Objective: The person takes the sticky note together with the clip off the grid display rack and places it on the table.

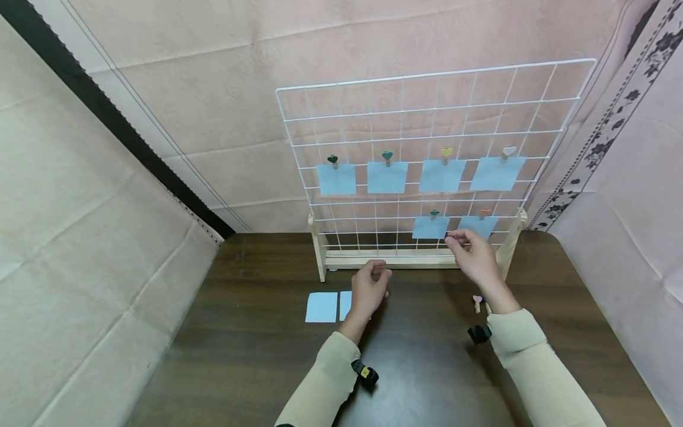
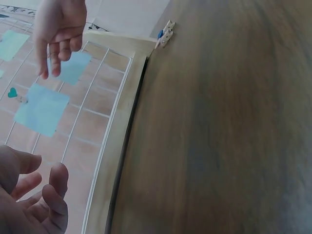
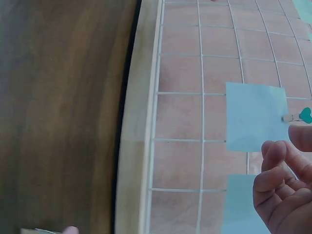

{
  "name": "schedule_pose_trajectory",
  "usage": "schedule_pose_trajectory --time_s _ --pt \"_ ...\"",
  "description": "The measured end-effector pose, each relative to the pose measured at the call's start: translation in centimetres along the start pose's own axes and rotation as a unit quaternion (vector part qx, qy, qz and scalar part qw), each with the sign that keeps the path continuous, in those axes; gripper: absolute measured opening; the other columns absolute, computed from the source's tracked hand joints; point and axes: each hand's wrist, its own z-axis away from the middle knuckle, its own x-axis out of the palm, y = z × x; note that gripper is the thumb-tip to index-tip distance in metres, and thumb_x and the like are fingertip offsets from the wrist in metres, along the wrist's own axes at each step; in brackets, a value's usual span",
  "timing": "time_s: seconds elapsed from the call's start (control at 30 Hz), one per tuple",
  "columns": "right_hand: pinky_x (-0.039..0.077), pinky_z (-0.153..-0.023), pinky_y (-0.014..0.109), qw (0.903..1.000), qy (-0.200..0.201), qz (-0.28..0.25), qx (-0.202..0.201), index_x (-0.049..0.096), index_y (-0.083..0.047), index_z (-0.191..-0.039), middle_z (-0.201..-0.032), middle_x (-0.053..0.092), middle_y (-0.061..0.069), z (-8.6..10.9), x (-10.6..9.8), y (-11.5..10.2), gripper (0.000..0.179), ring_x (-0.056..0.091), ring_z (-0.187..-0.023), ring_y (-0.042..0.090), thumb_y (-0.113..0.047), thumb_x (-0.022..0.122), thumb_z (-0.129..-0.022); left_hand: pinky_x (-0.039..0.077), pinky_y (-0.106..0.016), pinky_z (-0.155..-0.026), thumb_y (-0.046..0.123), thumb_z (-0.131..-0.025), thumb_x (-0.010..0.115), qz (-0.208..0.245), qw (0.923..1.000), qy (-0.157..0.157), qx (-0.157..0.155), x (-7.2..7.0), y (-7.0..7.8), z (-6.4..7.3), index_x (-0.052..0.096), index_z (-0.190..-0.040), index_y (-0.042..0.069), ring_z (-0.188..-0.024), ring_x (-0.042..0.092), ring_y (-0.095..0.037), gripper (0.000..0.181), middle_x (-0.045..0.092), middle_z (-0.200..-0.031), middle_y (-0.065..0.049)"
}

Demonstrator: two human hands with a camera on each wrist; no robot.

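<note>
In the head view my right hand (image 1: 475,258) is at the lower right of the white wire grid (image 1: 352,219), partly in front of a blue paper note (image 1: 482,225) under an orange-topped clip (image 1: 485,212). Beside it hangs another blue note (image 1: 430,228), held by a clip with a green heart (image 3: 305,116). The right hand's fingers are loosely bent with nothing between them. My left hand (image 1: 368,289) hovers lower down, before the grid's wooden base (image 1: 395,261), its fingers loosely curled around nothing. Below it a loose blue note (image 1: 345,303) is partly hidden.
Another loose note (image 1: 322,307) lies on the dark wooden table (image 1: 256,356). Several blue notes (image 1: 387,178) hang in the grid's upper row under heart clips. Small wooden clips (image 1: 477,303) lie by the right wrist. Patterned cloth (image 1: 213,53) stands behind.
</note>
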Motion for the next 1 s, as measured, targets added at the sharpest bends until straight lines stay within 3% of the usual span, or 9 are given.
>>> schedule_pose_trajectory --time_s 0.2,0.33,0.6,0.73,1.0 --pt "0.051 -0.061 0.029 0.9995 -0.002 -0.021 -0.023 0.067 0.002 -0.131 -0.113 0.067 0.021 -1.2 -0.4 -0.8 0.037 0.064 -0.076 0.019 -0.027 0.058 -0.11 0.056 -0.025 -0.057 0.011 -0.103 0.069 0.002 1.0 -0.001 0.004 0.8 0.3 -0.7 0.068 -0.131 0.003 -0.055 0.07 -0.027 0.03 0.077 -0.112 -0.016" --pt "0.05 -0.056 0.03 0.999 -0.01 -0.03 -0.03 0.066 0.001 -0.132 -0.115 0.066 0.021 -1.8 -0.6 -1.3 0.038 0.061 -0.069 0.008 -0.029 0.058 -0.11 0.057 -0.024 -0.06 0.009 -0.103 0.068 0.009 0.9999 -0.005 0.007 1.2 0.5 -1.1 0.067 -0.134 0.004 -0.059 0.071 -0.034 0.032 0.074 -0.118 -0.022" --pt "0.049 -0.057 0.028 0.9988 -0.016 -0.031 -0.034 0.065 0.001 -0.134 -0.116 0.066 0.021 -2.7 -1.3 -1.8 0.039 0.06 -0.067 0.006 -0.029 0.058 -0.11 0.05 -0.023 -0.048 0.014 -0.105 0.066 0.052 0.9983 -0.027 -0.007 1.8 1.6 -2.3 0.063 -0.141 0.006 -0.071 0.074 -0.042 0.037 0.066 -0.134 -0.028" --pt "0.05 -0.058 0.025 0.998 -0.02 -0.05 -0.034 0.064 0.003 -0.135 -0.116 0.066 0.023 -3.1 -1.5 -1.9 0.04 0.06 -0.066 0.005 -0.028 0.059 -0.11 0.049 -0.022 -0.046 0.013 -0.104 0.067 0.052 0.9983 -0.024 -0.006 2.1 2.0 -2.8 0.063 -0.14 0.007 -0.074 0.074 -0.048 0.036 0.067 -0.133 -0.028" --pt "0.05 -0.057 0.024 0.9969 -0.019 -0.073 -0.021 0.061 0.002 -0.14 -0.12 0.063 0.022 -3.4 -2.4 -1.9 0.042 0.061 -0.069 0.008 -0.028 0.057 -0.111 0.051 -0.024 -0.048 0.013 -0.105 0.066 0.053 0.9983 -0.025 -0.008 3.3 2.8 -3.6 0.062 -0.141 0.007 -0.071 0.075 -0.041 0.037 0.068 -0.133 -0.021"
